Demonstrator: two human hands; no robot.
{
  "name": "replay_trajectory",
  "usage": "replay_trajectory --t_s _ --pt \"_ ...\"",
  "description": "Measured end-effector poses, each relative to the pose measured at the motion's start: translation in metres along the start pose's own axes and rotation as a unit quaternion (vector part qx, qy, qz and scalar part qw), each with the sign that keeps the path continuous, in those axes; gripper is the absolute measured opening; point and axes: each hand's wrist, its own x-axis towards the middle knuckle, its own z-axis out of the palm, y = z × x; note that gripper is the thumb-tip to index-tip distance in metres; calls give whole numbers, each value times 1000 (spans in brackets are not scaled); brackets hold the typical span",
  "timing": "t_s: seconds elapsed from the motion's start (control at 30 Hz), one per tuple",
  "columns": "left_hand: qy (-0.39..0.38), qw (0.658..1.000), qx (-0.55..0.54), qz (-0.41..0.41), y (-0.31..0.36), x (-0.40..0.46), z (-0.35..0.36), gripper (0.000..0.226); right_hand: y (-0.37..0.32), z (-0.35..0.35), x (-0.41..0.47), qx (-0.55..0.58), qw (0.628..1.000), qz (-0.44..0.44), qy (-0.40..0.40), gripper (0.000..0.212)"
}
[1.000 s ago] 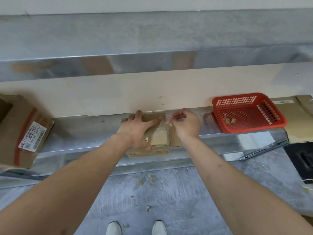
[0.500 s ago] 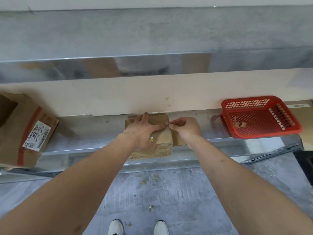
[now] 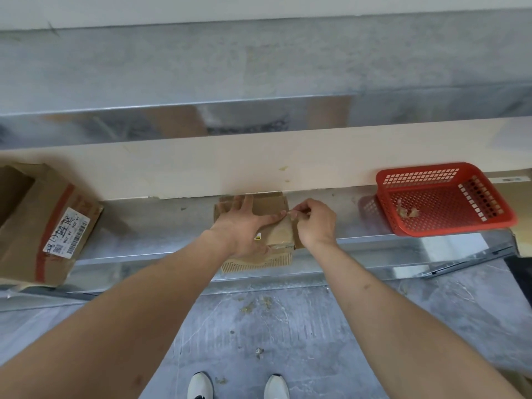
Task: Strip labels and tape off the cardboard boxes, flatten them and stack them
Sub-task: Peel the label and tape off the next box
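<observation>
A small flat cardboard box (image 3: 270, 204) lies on the steel shelf (image 3: 161, 226) at the middle, its front edge hanging over the shelf lip. My left hand (image 3: 243, 226) presses flat on the box with fingers spread. My right hand (image 3: 315, 221) pinches a strip of clear tape (image 3: 290, 213) at the box's right side, next to my left fingertips. Brown tape covers part of the box top. A larger cardboard box (image 3: 43, 226) with a white shipping label (image 3: 66, 235) stands at the left end of the shelf.
A red plastic basket (image 3: 444, 200) holding a few tape scraps sits on the shelf at the right. Flattened cardboard (image 3: 521, 208) lies beyond it. A beige board runs along the back of the shelf. Scraps litter the grey floor by my white shoes (image 3: 201, 385).
My right hand has kept its pinch on the tape at the box's right side and shifted slightly. My left hand stays pressed on the box. The view has tilted a little.
</observation>
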Motion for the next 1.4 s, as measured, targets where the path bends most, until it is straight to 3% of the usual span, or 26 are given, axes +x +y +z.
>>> replay_trajectory --t_s 0.13,0.23,0.5,0.67,0.83,0.97,1.13,1.17,1.33,1.4 --pt "-5 1000 3 -4 0 2 -1 86 1 5 -3 60 997 35 21 10" --pt "-10 1000 11 -9 1 3 -1 86 4 9 -11 90 994 36 52 20" --pt "-27 999 7 -24 3 3 -5 84 19 -5 -28 68 989 -54 120 20" --pt "-22 999 -2 -26 4 3 -6 85 20 -28 -29 94 991 -86 30 20" --pt "-8 999 -2 -34 8 0 -1 83 11 -14 -18 154 988 -32 -4 15" --pt "-4 999 -8 -40 10 -2 0 81 10 -12 -20 69 997 -33 -9 5" --pt "2 999 -20 -43 10 -1 3 81 11 -7 -25 29 998 -33 -44 34" --pt "3 999 -22 -43 10 -1 4 82 12 -7 -26 38 997 -33 -50 31" --pt "10 999 -32 -40 8 -1 8 83 10 -3 -27 65 998 11 -4 5" --pt "12 999 -34 -39 7 0 12 82 11 -2 -33 76 997 19 14 9"
